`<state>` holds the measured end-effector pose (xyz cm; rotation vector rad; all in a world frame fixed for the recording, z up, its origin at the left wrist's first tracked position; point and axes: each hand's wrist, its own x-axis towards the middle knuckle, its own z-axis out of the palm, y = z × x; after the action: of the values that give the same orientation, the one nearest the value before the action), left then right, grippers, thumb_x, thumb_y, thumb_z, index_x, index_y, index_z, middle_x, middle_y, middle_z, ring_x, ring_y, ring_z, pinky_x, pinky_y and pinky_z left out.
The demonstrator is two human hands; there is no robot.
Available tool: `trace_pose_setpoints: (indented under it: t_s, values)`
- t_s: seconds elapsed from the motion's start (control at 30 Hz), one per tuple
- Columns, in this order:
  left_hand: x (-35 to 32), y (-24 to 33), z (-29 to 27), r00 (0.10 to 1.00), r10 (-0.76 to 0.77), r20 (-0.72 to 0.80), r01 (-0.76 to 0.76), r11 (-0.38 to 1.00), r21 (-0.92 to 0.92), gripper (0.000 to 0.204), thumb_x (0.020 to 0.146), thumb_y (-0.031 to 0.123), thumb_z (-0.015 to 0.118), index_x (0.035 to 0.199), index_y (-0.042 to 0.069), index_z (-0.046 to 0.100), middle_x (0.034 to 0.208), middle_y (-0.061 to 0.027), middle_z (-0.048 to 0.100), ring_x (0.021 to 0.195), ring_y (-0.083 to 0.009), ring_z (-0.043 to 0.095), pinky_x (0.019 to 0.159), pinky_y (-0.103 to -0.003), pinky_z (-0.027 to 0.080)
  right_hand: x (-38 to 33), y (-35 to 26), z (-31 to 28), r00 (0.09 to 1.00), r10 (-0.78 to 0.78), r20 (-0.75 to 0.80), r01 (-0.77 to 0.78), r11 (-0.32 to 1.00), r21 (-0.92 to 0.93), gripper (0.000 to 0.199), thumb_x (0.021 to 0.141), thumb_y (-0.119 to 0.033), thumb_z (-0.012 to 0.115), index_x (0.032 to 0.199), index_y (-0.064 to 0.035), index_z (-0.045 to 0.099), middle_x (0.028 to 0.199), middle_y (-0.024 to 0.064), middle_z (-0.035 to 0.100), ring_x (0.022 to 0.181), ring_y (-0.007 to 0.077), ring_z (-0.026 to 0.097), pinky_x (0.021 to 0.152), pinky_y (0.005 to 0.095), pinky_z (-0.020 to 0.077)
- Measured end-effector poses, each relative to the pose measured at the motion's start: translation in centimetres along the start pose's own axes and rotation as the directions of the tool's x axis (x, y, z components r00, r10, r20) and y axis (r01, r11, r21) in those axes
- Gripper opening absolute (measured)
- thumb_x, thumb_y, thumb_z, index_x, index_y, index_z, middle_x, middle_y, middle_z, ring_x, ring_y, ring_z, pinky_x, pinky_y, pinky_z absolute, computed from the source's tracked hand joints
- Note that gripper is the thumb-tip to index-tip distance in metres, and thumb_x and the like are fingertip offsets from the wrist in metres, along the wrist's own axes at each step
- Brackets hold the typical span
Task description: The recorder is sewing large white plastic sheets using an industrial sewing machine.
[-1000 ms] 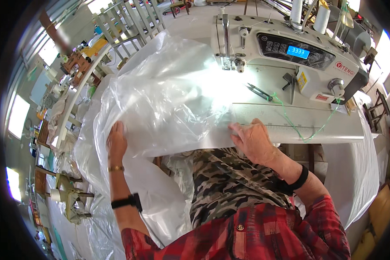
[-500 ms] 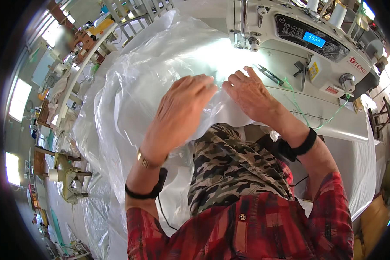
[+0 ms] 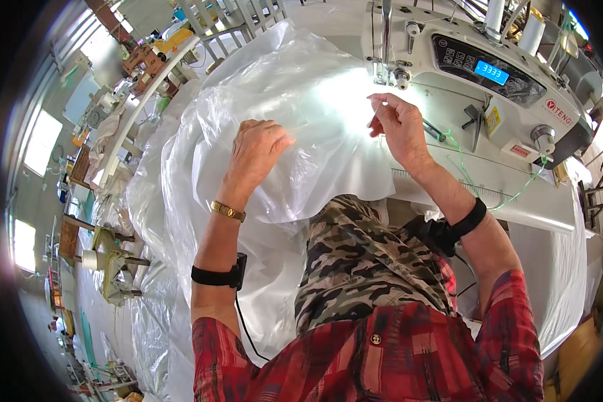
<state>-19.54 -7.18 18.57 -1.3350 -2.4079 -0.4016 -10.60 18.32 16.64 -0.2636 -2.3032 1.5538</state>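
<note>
A large sheet of clear plastic [image 3: 214, 161] lies in folds over the left of the sewing table and hangs down in front of it. My left hand [image 3: 256, 151] is on this sheet with fingers bent together, apparently gripping a fold; the thumb is hidden. To its right, my right hand [image 3: 398, 130] is raised in front of the needle area of a white sewing machine [image 3: 476, 74]. Its fingers are curled in a pinch, and what they hold, if anything, is too small to make out. Beside that hand, partly hidden, lie small dark thread snips [image 3: 434, 130].
Green thread [image 3: 463, 164] trails across the table [image 3: 536, 208] on the right. A dark presser-foot-like tool [image 3: 474, 124] stands near the machine body. White thread spools [image 3: 530, 37] sit on top. At the left are a grey metal rack [image 3: 214, 27] and a wooden stool [image 3: 107, 261].
My hands have moved apart, the left one leftward and the right one toward the machine. The plastic between them now lies flatter, its edge reaching further right along the table front.
</note>
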Motion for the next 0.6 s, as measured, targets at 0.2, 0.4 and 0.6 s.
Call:
trace_pose_setpoints:
  t_s: [0.2, 0.4, 0.6]
  values:
    - [1.3, 0.0, -1.3, 0.950, -0.307, -0.056, 0.288, 0.932, -0.222, 0.035, 0.088, 0.019, 0.068, 0.067, -0.002, 0.050, 0.055, -0.0092, 0.048, 0.050, -0.0215, 0.041, 0.055, -0.031, 0.041, -2.1, -0.6, 1.3, 0.996, 0.025, -0.087, 0.034, 0.780, 0.625, 0.041, 0.098, -0.019, 0.052, 0.129, 0.0044, 0.039, 0.105, 0.0141, 0.061, 0.097, 0.0226, 0.063, 0.080, 0.0305, 0.0524]
    - [2.5, 1.6, -2.4, 0.914, -0.405, 0.029, 0.339, 0.722, -0.603, 0.036, 0.091, 0.019, 0.065, 0.064, -0.003, 0.053, 0.051, 0.0006, 0.040, 0.052, -0.0034, 0.036, 0.045, -0.027, 0.031, -5.2, -1.8, 3.2, 0.943, 0.307, 0.130, -0.294, 0.582, 0.758, 0.048, 0.094, -0.031, 0.063, 0.126, -0.0007, 0.044, 0.111, 0.0104, 0.061, 0.118, 0.0251, 0.052, 0.095, 0.0373, 0.0450]
    - [1.6, 3.2, -3.3, 0.900, -0.422, 0.107, 0.393, 0.682, -0.617, 0.036, 0.092, 0.023, 0.064, 0.068, -0.003, 0.057, 0.050, 0.0028, 0.040, 0.050, -0.0029, 0.037, 0.045, -0.025, 0.031, -4.4, -1.6, 3.4, 0.879, 0.155, 0.451, -0.422, 0.695, 0.583, 0.034, 0.088, -0.027, 0.070, 0.111, -0.0048, 0.062, 0.094, 0.0014, 0.064, 0.089, 0.0123, 0.057, 0.085, 0.0313, 0.0442]
